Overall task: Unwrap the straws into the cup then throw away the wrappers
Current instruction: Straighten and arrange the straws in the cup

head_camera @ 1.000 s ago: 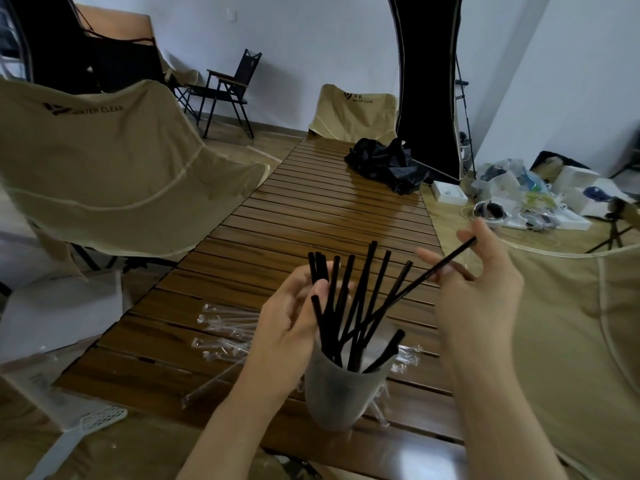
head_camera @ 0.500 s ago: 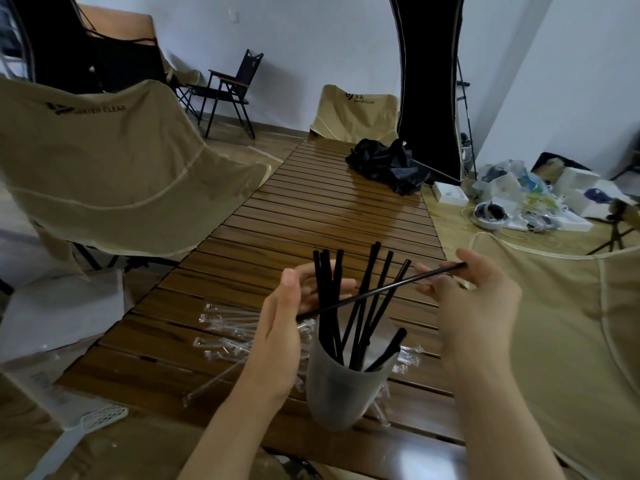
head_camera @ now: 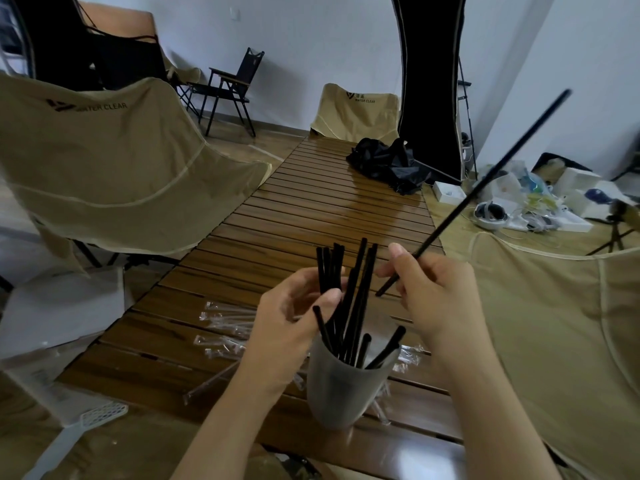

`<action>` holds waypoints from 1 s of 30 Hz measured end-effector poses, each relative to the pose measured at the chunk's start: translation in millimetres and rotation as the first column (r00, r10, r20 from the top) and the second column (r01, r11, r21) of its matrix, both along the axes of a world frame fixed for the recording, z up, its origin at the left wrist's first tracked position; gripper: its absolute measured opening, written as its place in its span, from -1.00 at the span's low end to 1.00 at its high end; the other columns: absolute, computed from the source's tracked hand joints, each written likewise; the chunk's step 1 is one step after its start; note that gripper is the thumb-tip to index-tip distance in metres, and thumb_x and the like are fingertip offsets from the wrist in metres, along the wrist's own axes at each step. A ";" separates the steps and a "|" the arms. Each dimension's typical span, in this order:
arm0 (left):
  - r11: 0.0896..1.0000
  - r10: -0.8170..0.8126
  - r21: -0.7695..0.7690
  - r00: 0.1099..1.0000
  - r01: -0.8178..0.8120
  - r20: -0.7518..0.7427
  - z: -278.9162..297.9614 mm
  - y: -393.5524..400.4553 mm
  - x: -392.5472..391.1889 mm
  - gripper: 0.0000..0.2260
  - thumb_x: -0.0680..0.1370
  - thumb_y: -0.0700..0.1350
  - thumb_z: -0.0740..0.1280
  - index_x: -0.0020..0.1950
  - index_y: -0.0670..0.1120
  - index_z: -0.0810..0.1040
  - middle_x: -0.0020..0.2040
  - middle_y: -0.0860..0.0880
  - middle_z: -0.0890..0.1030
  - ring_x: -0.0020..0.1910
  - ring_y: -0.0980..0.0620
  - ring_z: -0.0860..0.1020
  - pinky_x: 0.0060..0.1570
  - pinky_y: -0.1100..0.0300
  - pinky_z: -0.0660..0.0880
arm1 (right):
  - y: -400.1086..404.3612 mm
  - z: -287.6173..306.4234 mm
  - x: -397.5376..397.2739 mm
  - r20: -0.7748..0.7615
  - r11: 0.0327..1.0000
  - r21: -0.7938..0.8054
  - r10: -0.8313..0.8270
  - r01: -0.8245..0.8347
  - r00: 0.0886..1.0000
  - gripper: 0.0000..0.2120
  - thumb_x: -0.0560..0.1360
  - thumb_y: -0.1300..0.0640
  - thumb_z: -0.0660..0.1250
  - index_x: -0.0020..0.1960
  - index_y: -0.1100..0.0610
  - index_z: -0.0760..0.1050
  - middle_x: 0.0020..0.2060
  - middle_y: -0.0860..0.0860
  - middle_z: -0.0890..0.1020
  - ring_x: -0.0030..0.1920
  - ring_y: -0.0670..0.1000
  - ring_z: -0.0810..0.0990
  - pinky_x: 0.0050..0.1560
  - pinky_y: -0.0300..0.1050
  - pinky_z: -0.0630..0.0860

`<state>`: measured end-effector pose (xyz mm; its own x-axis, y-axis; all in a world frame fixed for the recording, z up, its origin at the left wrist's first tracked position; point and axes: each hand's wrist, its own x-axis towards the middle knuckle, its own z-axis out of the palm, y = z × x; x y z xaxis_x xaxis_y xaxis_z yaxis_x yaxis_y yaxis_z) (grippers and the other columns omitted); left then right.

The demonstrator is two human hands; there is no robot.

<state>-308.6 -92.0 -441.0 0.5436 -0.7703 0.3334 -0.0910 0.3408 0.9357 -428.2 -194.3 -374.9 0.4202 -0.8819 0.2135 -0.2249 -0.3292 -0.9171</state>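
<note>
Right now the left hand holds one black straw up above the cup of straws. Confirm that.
Not quite: the head view shows the right hand, not the left, holding the black straw up above the cup of straws.

A long slatted wooden table (head_camera: 311,216) runs from near to far, its varnish catching soft light. A tan folding camp chair (head_camera: 114,168) printed "WATER CLEAR" stands at the left, a second tan chair (head_camera: 360,112) at the far end, and a third tan chair (head_camera: 554,323) at the near right. A black folding chair (head_camera: 232,88) sits by the plain white wall (head_camera: 311,39). A crumpled black bag (head_camera: 388,164) lies on the table's far right. A tall black panel (head_camera: 429,81) rises behind it. Boxes and clutter (head_camera: 540,202) cover the floor at the right.
</note>
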 end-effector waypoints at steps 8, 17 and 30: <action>0.997 0.039 0.072 0.999 -0.041 0.031 -1.9 -1.8 0.6 -0.80 0.53 -0.23 0.38 0.12 -0.04 0.63 0.05 0.04 0.70 0.11 0.09 0.63 0.09 0.17 0.57 | 2.5 1.2 -0.1 -0.059 0.988 -0.049 0.145 -0.148 0.988 -0.88 0.49 0.09 0.39 -0.22 0.01 0.62 -0.35 -0.02 0.67 -0.33 -0.16 0.61 -0.28 -0.31 0.54; 0.995 0.065 0.074 0.996 -0.069 0.052 0.6 -0.6 -2.7 -0.82 0.51 -0.20 0.42 0.06 0.03 0.64 0.01 0.08 0.70 0.07 0.11 0.65 0.11 0.12 0.56 | 6.5 4.9 -5.5 0.068 0.966 -0.189 0.194 -0.178 0.979 -0.69 0.45 0.33 0.29 0.01 -0.05 0.51 -0.17 -0.02 0.57 -0.32 -0.05 0.47 -0.33 -0.29 0.45; 0.996 0.073 0.053 0.994 -0.078 0.084 2.4 -0.7 -3.1 -0.79 0.41 -0.09 0.44 0.02 0.11 0.67 -0.03 0.09 0.72 0.04 0.07 0.67 0.10 -0.10 0.58 | 5.9 2.5 -7.4 -0.132 0.880 -0.403 0.217 -0.252 0.967 -0.73 0.37 -0.09 0.46 0.06 -0.12 0.61 0.18 -0.15 0.43 0.29 -0.12 0.37 0.20 -0.24 0.35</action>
<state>-311.7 -92.7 -438.6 0.5734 -0.7471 0.3363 -0.1916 0.2768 0.9416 -435.6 -188.4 -372.5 0.6349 -0.5949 0.4929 -0.1613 -0.7260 -0.6685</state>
